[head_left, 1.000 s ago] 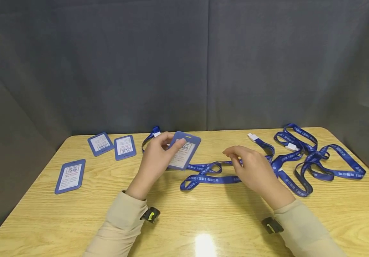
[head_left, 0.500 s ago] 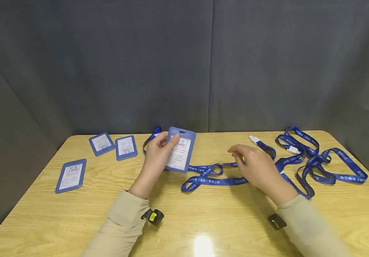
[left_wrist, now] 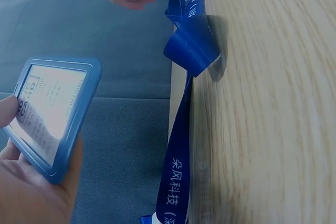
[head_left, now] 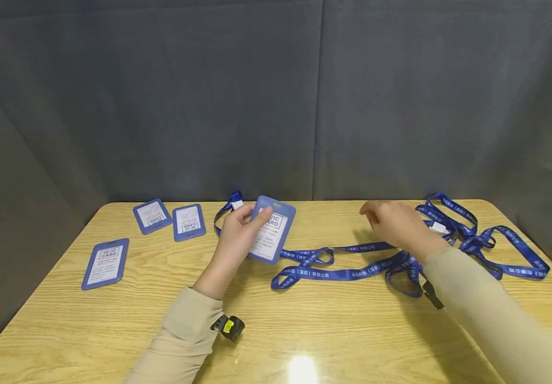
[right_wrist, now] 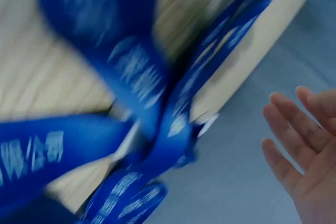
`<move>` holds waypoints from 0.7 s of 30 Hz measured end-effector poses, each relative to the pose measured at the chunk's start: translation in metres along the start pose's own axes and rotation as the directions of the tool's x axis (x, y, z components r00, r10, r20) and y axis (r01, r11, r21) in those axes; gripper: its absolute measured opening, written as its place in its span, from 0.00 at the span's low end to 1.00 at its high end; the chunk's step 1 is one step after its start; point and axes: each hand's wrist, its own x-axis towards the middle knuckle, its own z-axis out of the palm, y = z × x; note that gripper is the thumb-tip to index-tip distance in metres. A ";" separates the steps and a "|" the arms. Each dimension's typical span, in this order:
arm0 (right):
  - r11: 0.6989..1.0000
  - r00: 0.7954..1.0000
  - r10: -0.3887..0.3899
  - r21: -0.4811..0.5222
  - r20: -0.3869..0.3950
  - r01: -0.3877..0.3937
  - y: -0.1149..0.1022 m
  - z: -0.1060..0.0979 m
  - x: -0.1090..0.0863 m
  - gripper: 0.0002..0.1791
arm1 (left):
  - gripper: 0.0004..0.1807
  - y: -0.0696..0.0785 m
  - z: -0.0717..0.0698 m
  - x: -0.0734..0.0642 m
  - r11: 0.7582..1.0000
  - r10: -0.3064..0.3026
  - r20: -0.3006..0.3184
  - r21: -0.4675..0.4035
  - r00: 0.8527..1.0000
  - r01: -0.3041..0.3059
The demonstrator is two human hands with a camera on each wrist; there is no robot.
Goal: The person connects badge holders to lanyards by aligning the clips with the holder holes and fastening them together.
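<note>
- Shifted since half a second earlier: the right hand (head_left: pixel 396 221) has travelled toward the far edge of the table (head_left: pixel 256 341) and to the right; it now covers the spot where a white clip showed, and a loop of blue strap (head_left: pixel 404 290) is visible beside the cuff.
- Left hand (head_left: pixel 239 232): pinches a blue ID card holder (head_left: pixel 272 240), thumb on the front, other fingers behind. I see the holder leaning slightly right, slot uppermost, printed face toward the wearer of the head camera.
- Right hand, from its wrist view: fingers loosely extended and spread, beside the straps.
- Printed blue lanyard (head_left: pixel 311 273): lies twisted on the wood between the hands; in the left wrist view a gap separates it from the holder.
- White buckle (head_left: pixel 237 205): at a lanyard end, near the left hand's fingers.
- Lanyard tangle (head_left: pixel 520 271): heaped at the right, a white clip (head_left: pixel 438 228) among its loops.
- Three more card holders at the left: nearest holder (head_left: pixel 105 264); far-left holder (head_left: pixel 152 216); third holder (head_left: pixel 189 223), just beside the far-left one.
- Dark curtain (head_left: pixel 184 106): hangs behind the table.
</note>
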 end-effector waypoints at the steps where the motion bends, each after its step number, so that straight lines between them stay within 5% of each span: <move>1: 1.000 1.000 0.010 -0.008 0.020 -0.010 0.005 0.001 0.002 0.14 | 0.16 0.000 0.000 0.000 1.000 0.002 -0.002 0.004 1.000 -0.002; 11: 0.990 0.988 0.123 -0.086 0.088 -0.115 0.041 0.006 0.014 0.14 | 0.18 0.001 -0.001 -0.001 1.000 -0.007 0.010 0.029 1.000 0.007; 21: 0.965 0.957 0.227 -0.171 0.183 -0.196 0.041 0.012 0.024 0.23 | 0.19 0.002 -0.004 -0.001 0.995 0.003 0.058 0.104 0.998 -0.009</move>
